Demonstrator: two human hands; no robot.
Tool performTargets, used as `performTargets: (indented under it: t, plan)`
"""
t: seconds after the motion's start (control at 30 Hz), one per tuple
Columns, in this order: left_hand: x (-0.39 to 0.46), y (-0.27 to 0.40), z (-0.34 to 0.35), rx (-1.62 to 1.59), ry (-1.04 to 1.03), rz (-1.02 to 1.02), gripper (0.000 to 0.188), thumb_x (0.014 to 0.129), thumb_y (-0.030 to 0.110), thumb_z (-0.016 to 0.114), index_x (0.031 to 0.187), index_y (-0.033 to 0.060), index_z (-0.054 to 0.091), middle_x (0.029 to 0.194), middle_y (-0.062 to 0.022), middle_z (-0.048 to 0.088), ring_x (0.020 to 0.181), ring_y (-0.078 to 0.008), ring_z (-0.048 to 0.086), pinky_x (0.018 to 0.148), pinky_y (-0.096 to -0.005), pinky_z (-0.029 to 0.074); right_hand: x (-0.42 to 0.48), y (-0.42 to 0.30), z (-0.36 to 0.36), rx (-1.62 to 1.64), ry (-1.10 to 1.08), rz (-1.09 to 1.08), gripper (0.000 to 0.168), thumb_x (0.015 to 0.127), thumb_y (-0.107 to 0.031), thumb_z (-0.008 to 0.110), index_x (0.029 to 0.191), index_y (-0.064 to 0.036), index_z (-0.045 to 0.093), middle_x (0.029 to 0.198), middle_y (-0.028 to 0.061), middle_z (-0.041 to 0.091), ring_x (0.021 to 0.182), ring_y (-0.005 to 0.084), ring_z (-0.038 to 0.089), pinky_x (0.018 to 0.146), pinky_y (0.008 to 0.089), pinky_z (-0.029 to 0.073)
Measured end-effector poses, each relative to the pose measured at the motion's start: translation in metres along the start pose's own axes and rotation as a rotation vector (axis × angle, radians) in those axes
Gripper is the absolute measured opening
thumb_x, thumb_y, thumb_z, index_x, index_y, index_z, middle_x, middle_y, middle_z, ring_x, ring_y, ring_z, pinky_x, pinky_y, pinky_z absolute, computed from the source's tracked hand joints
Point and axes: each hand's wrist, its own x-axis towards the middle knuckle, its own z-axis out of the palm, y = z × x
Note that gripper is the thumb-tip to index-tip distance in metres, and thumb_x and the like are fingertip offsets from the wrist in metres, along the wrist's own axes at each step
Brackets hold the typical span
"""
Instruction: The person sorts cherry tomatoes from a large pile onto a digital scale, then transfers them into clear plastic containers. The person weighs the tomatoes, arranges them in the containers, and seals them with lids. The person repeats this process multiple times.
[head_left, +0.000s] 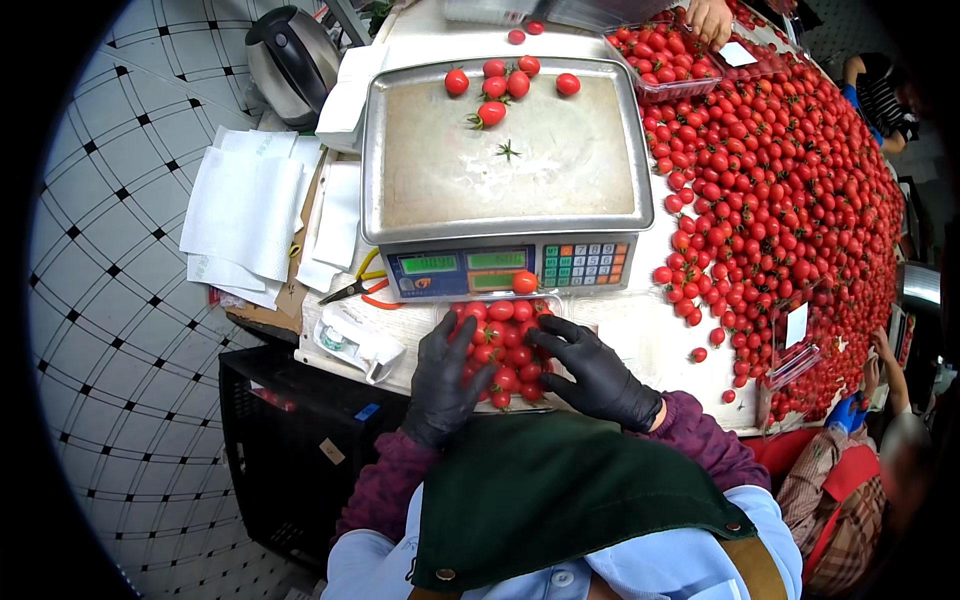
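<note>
Close in front of me is a clear plastic punnet (556, 406) filled with red cherry tomatoes (504, 352), some with green stems. My left hand (450, 375), in a black glove, rests over the punnet's left side, fingers and thumb spread on the fruit. From the right, my right hand (596, 367), also black-gloved, touches the tomatoes with its fingers apart. Just beyond stands a digital scale (506, 142) with lit green displays. Several loose tomatoes (493, 88) and a green calyx (508, 150) lie on its metal pan. One tomato (524, 283) sits against its front panel.
A large tomato heap (780, 180) covers the table's right side. Another person's hand (709, 21) touches a filled punnet (679, 90). Left are snips (354, 290), a tape dispenser (356, 341), paper sheets (240, 210), an electric kettle (292, 67) and a black crate (300, 450).
</note>
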Motion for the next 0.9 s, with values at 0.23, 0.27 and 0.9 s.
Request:
performTargets:
  t: [0.23,0.27,0.9]
  plan:
    - [0.093,-0.004,-0.060,0.091,0.248,0.256,0.024,0.081,0.006,0.061,0.104,0.0015,0.056,0.107,-0.0159,0.056,0.095,-0.0287,0.057,0.078,-0.0360,0.047,0.082,0.019,-0.086,0.020,0.476,-0.125,0.016,0.077,-0.014,0.068,0.085,-0.002,0.061,0.081,0.0123,0.061,0.074,0.0295,0.059,0.064,0.0372,0.047]
    - [0.116,-0.001,-0.068,0.042,0.253,0.226,0.021,0.081,0.007,0.061,0.100,0.0009,0.056,0.106,-0.0169,0.056,0.093,-0.0305,0.056,0.076,-0.0387,0.046,0.104,0.014,-0.105,-0.048,0.544,-0.106,0.019,0.077,-0.014,0.069,0.088,-0.002,0.061,0.084,0.0128,0.062,0.077,0.0290,0.060,0.067,0.0366,0.047]
    - [0.309,0.013,-0.066,0.155,-0.231,0.176,0.083,0.061,0.021,0.076,0.133,0.0153,0.036,0.121,-0.0171,0.038,0.113,-0.0338,0.046,0.097,-0.0366,0.040,0.254,0.041,-0.141,-0.257,0.219,-0.242,0.059,0.065,-0.018,0.077,0.114,-0.003,0.048,0.106,0.0189,0.052,0.102,0.0314,0.052,0.090,0.0361,0.044]
